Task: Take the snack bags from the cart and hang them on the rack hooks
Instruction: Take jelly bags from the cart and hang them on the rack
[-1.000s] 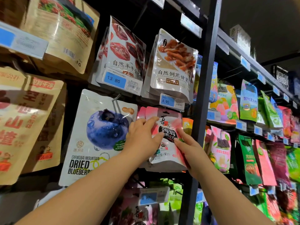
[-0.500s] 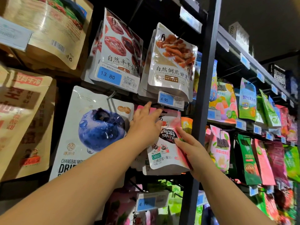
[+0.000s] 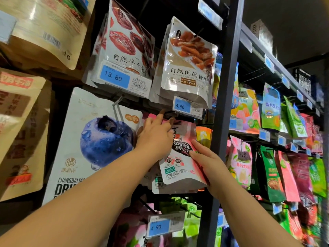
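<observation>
Centrally, the left hand pinches the pink snack bag by its top, probably to hang it beneath the price tag; the right hand clasps its lower edge, steadying it.

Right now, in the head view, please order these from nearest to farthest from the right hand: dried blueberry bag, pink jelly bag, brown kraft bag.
1. pink jelly bag, gripped by the right hand at its right edge.
2. dried blueberry bag, further to the left.
3. brown kraft bag, at the far left.
</observation>
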Motion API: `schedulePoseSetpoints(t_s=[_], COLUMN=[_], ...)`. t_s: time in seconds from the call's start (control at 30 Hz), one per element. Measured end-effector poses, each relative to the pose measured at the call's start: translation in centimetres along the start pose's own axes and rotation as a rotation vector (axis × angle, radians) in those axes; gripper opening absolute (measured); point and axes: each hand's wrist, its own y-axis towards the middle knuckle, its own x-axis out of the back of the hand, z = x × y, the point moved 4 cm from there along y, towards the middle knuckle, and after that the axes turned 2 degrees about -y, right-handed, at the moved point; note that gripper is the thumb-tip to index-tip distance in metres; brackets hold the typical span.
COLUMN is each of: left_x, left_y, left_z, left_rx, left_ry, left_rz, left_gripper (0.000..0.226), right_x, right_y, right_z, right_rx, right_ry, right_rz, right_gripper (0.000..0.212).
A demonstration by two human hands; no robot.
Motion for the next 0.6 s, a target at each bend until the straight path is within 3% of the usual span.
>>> schedulePoseSetpoints(t_s=[0.17,0.3,0.47,0.6], left_x=[-1.1,-1.6,-1.6,-2.1], left_y=[0.7,0.9,-0.1,-0.7], left_z=[0.9,2.1,2.0,2.4], left_rx=[0.003,0.07,-0.001,0.105], left_ry=[0.069,0.098,0.107,-0.009], left_rz=[0.015,0.035,-0.001,0.08], left_gripper=[0.047,0.041,0.049,0.055], right_x=[-1.0,-2.4,-3.3,-3.1], right_y=[0.5,0.8,0.8,0.2], right_z=[-0.1,-0.3,-1.4,-1.9], right_rx=[0.017,0.075,0.112,0.18], right_ry=[-0.34,-0.709,-0.79,-0.75], right_rz=[-0.026,-0.056,-0.096,-0.106], right_gripper=[0.051,0.061,0.061,0.061])
